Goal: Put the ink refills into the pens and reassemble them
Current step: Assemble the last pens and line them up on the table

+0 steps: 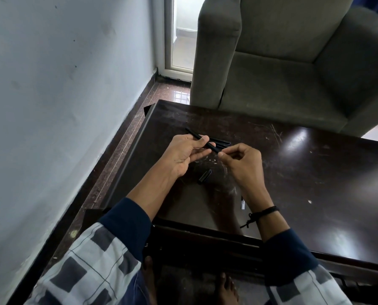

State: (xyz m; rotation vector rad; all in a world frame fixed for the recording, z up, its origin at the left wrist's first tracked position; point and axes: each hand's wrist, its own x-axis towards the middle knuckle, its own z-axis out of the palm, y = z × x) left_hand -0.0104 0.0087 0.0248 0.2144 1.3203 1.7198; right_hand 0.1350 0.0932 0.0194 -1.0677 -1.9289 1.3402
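Head view shows the left hand point(184, 151) pinching a black pen barrel point(202, 140) above the dark table point(315, 172); the right hand point(240, 159) has its fingertips pressed together at the barrel's near end, on what I cannot tell; a loose cap point(205, 176) lies below; misalignment there could bend a refill or drop small parts.

Black pen barrel point(200, 139) — dark brown table point(304, 172), grey-green armchair point(282, 73), checked grey-white sleeves point(91, 260).
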